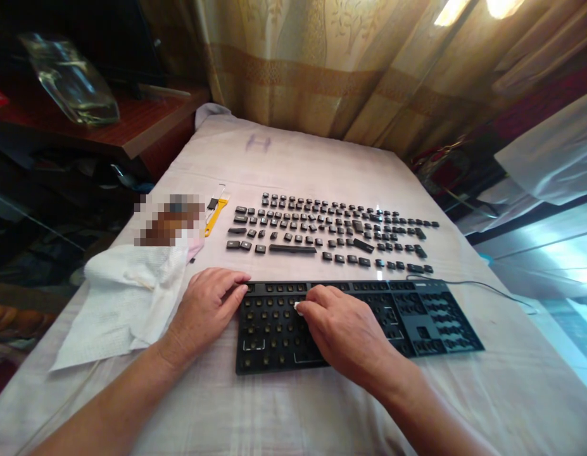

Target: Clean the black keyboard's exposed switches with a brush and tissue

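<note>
A black keyboard base (416, 316) with its keycaps taken off lies on a cloth-covered table (284, 164). My left hand (205, 310) rests on the keyboard's left edge with fingers curled over it. My right hand (340, 329) lies on the middle of the keyboard, fingers pinched on a small white piece (297, 308) that I press against the key sockets. Beyond the keyboard, several black keycaps (331, 228) lie in rows, with a long space bar (292, 249) among them.
A white cloth (122, 297) lies at the left, by a yellow-handled tool (214, 215). The keyboard's cable (483, 286) runs off to the right. A dark wooden shelf (145, 126) with a clear plastic bag (69, 79) stands at the left; curtains hang behind.
</note>
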The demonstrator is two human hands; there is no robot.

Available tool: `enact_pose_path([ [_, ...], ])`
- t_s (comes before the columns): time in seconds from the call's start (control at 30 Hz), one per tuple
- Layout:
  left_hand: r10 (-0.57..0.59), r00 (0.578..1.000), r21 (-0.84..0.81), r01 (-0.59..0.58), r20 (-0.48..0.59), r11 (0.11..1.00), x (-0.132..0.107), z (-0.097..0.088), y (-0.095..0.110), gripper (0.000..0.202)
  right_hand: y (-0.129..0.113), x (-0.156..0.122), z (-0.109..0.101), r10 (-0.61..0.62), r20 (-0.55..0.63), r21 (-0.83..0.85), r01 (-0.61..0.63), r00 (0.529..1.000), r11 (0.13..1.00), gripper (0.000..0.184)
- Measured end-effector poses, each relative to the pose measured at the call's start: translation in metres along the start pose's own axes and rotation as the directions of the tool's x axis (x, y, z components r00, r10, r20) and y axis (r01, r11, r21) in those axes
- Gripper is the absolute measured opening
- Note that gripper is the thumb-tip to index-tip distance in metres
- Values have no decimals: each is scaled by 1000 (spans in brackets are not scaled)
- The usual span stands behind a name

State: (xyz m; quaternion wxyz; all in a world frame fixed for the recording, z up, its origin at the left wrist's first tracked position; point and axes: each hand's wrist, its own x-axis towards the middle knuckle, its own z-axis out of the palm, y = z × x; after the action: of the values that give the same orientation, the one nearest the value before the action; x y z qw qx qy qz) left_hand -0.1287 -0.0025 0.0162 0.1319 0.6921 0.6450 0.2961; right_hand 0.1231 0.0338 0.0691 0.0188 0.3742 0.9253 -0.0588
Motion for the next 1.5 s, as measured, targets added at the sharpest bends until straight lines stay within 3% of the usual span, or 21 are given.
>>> enact_pose_path([
  [0.27,-6,1000,-13,6,10,1000,0,-1,0,24,3,-1,-4,12,30,40,-13,999,999,19],
  [0.53,3,1000,-7,-3,-2,1000,0,0,-1,25,15,-7,-7,102,47,67,-105,994,992,20],
  [0.8,10,1000,7,-10,-9,1000,1,0,-2,26,11,1,-11,116,18,10,-116,993,993,19],
  [1.0,16,1000,13,-16,-12,1000,1,1,-2,27,14,10,-1,128,-106,-15,-130,986,991,16],
  [1.2,17,1000,13,-17,-8,1000,1,0,-2,26,17,2,11,55,-222,-19,-61,973,998,14],
  [1.5,17,1000,13,-17,-6,1000,2,0,-1,28,15,-11,-1,43,-7,17,-43,999,999,15],
])
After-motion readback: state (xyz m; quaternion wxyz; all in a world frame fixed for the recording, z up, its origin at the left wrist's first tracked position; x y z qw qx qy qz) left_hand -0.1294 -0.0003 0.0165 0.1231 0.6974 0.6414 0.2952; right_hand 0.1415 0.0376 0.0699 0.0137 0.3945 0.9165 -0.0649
